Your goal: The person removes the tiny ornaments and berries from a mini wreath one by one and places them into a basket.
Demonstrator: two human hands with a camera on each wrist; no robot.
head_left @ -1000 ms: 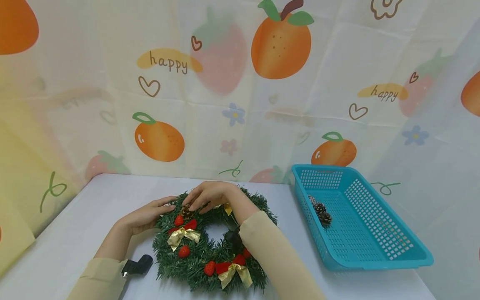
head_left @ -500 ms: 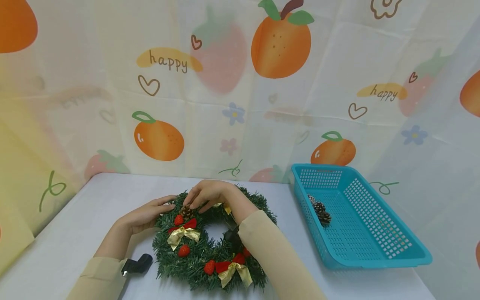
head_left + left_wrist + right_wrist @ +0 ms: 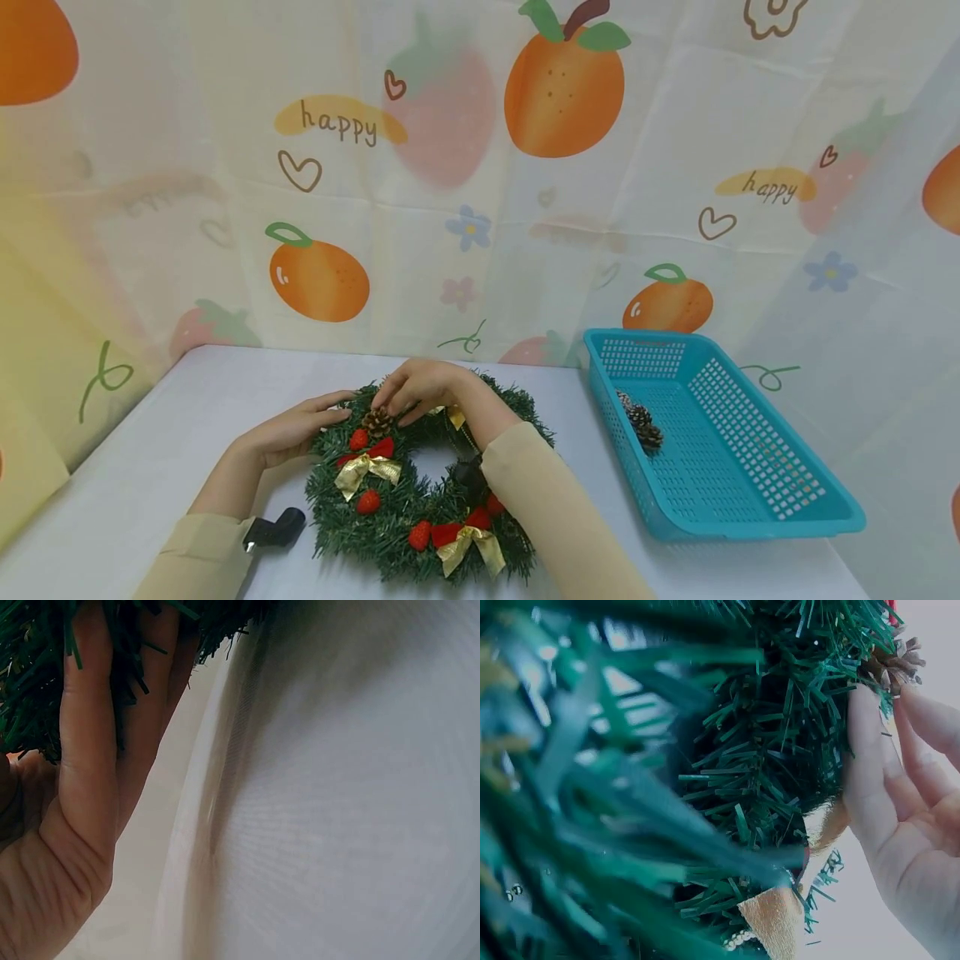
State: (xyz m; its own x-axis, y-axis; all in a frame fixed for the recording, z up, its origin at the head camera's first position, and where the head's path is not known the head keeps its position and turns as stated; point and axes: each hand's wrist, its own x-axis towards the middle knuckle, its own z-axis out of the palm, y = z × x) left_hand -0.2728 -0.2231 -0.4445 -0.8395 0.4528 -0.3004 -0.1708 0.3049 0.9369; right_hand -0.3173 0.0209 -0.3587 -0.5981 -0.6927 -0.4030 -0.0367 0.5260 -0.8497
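Note:
A green wreath [image 3: 341, 525] lies on the white table, dressed with red berries [image 3: 367, 502] and red-and-gold bows [image 3: 461, 542]. At its upper left sits a brown pinecone [image 3: 377, 422]. My right hand [image 3: 429, 388] reaches across the wreath and pinches this pinecone; in the right wrist view the fingertips meet the pinecone [image 3: 894, 666] at the wreath's edge. My left hand [image 3: 288, 429] grips the wreath's left rim, and in the left wrist view its fingers [image 3: 88, 750] run up into the greenery.
To the right stands a blue plastic basket [image 3: 795, 527] with several pinecones [image 3: 645, 429] along its left side. Behind the table [image 3: 180, 467] hangs a fruit-print cloth [image 3: 480, 250]. A black camera mount [image 3: 276, 531] is on the left wrist.
The pinecone has turned slightly and shows more under the right fingers, which have shifted a little right. The left hand and the wreath have stayed in place.

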